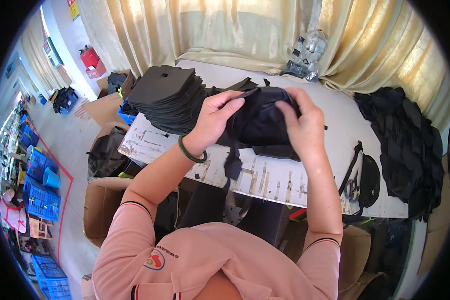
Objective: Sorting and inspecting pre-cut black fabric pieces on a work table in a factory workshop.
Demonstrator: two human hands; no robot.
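Between my two hands, above the table, is a black fabric bag (pixel 265 122) with a strap hanging from its near left side. My left hand (pixel 217 117) pinches the bag's upper left edge between thumb and fingers. Gripping the upper right side is my right hand (pixel 305 122), its thumb bent over the front and the other fingers behind, partly hidden. Just left of the bag stands a tall stack of black flat panels (pixel 167 97). More black pieces lie on the table behind and below the bag.
A white table (pixel 280 182) with worn tape marks spans the front. On its right lie a black pouch with a strap (pixel 367 182), scissors (pixel 352 190) and a heap of black fabric pieces (pixel 410 145). Clear plastic bags (pixel 307 55) rest by the curtain. Cardboard boxes (pixel 102 210) flank me.
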